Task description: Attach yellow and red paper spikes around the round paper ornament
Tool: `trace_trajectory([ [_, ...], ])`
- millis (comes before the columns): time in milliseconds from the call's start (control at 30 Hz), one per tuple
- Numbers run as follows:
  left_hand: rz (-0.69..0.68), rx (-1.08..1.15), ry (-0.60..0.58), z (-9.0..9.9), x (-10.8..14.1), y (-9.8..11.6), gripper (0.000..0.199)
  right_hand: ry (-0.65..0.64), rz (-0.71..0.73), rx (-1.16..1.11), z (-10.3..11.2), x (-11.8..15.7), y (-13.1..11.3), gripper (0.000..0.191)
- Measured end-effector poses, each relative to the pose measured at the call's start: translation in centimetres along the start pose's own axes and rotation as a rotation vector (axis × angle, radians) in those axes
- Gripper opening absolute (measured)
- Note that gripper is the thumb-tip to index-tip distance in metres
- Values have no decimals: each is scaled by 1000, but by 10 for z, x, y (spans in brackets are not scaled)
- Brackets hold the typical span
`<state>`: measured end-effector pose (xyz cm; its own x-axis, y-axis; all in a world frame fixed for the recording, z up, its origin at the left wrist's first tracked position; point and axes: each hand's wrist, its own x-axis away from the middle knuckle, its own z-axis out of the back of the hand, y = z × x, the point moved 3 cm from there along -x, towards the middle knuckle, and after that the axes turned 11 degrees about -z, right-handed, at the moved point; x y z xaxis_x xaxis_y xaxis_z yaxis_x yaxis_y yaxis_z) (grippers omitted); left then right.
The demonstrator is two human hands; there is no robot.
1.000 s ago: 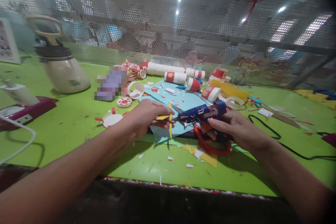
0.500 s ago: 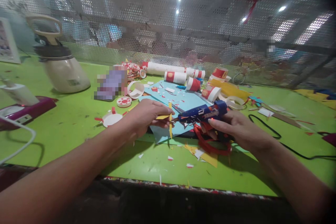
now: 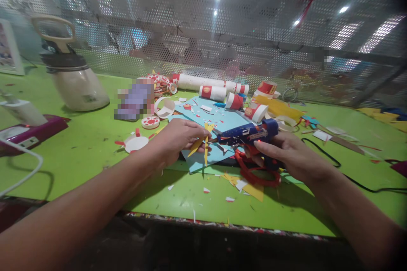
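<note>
Between the fingertips of my left hand (image 3: pixel 182 142) are yellow paper strips (image 3: pixel 206 148), some pointing down and one short piece at the top. My right hand (image 3: pixel 286 152) is wrapped round a blue glue gun (image 3: pixel 249 134) with a small red light. The gun's nozzle points left, right beside the strips; whether it touches them I cannot tell. Red-handled scissors (image 3: pixel 259 177) lie below the gun. Light blue paper sheets (image 3: pixel 197 161) with scraps on them lie beneath and behind my hands.
Paper cups (image 3: pixel 213 93) and white rolls stand behind the sheets. On the left are a spray bottle (image 3: pixel 79 84), a phone (image 3: pixel 133 101), a power strip (image 3: pixel 41 133) and a cut white disc (image 3: pixel 136 144). A black cable (image 3: pixel 356 184) runs right.
The yellow strips have turned in my left fingers, one now slanting down to the left. The glue gun has shifted slightly up and right.
</note>
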<state>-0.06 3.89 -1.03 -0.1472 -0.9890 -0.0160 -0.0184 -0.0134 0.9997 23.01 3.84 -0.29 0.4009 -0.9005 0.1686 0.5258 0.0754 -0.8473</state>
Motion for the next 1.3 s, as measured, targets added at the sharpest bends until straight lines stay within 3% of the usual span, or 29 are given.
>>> trace_trajectory([
  [567,-52,-70,31,2,-3,-6,12,-12,11,-6,-2,1,-5,37],
  [1300,-112,-132,-35,4,-3,-4,15,25,20,94,1,2,-2,40],
])
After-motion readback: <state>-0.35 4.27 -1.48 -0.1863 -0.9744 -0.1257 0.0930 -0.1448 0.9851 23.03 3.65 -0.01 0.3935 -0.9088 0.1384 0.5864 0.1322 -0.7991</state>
